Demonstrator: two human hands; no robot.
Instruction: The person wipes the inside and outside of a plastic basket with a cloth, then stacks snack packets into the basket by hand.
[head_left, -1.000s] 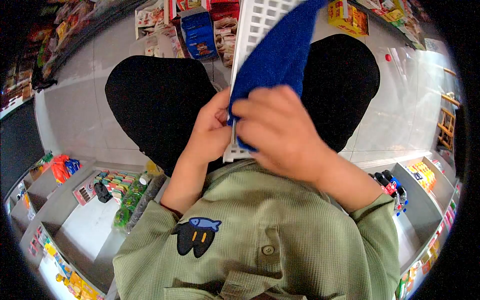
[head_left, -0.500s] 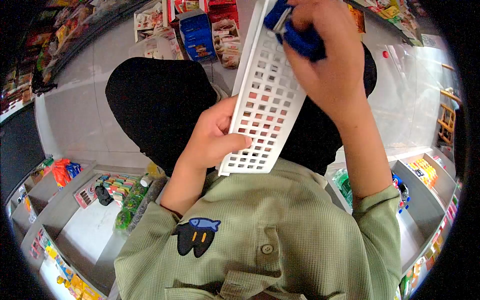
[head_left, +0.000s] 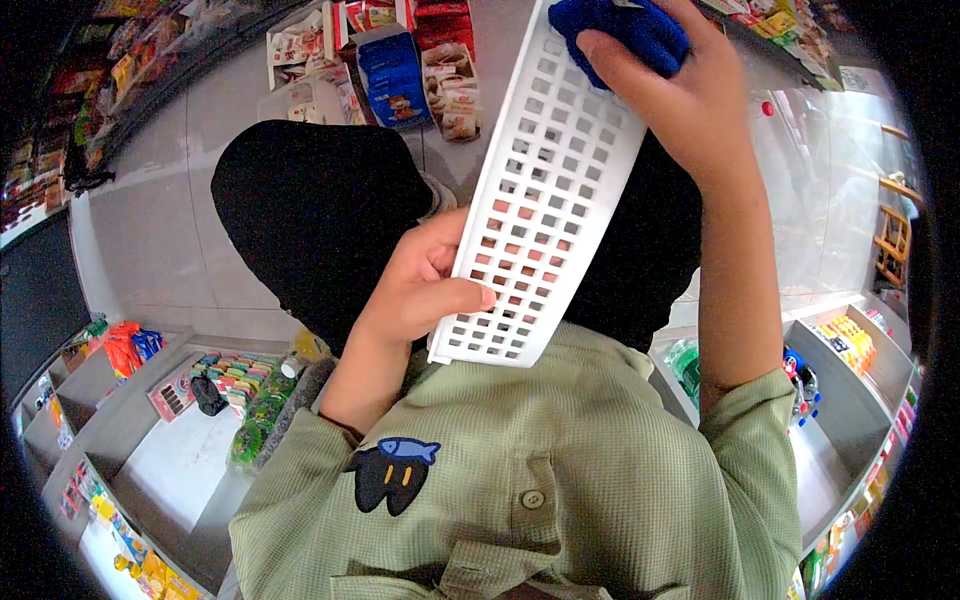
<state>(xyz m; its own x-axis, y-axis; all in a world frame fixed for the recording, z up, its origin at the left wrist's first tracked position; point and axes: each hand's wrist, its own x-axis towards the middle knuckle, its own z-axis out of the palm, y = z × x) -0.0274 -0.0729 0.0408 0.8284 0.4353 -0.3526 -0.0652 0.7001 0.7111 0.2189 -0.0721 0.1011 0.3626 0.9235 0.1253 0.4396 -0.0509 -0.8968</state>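
A white plastic basket (head_left: 560, 190) with rows of square holes is tilted on its side above my lap, its top end running out of view. My left hand (head_left: 425, 285) grips its lower left edge, thumb on the holed face and fingers behind it, partly visible through the holes. At the upper end, my right hand (head_left: 690, 105) is closed on a dark blue cloth (head_left: 625, 40), which is bunched up and pressed against the basket's surface.
Boxes of packaged snacks (head_left: 395, 75) stand on the grey tiled floor (head_left: 160, 220) ahead. Stocked shelves (head_left: 130, 60) line the upper left. Behind me on both sides are shelf compartments holding green bottles (head_left: 262, 415) and yellow packs (head_left: 845, 345). A wooden rack (head_left: 893, 240) stands far right.
My right hand and the blue cloth have shifted right, with the cloth now spread against the basket. The basket's lower end has dropped slightly toward me, my left hand still on it.
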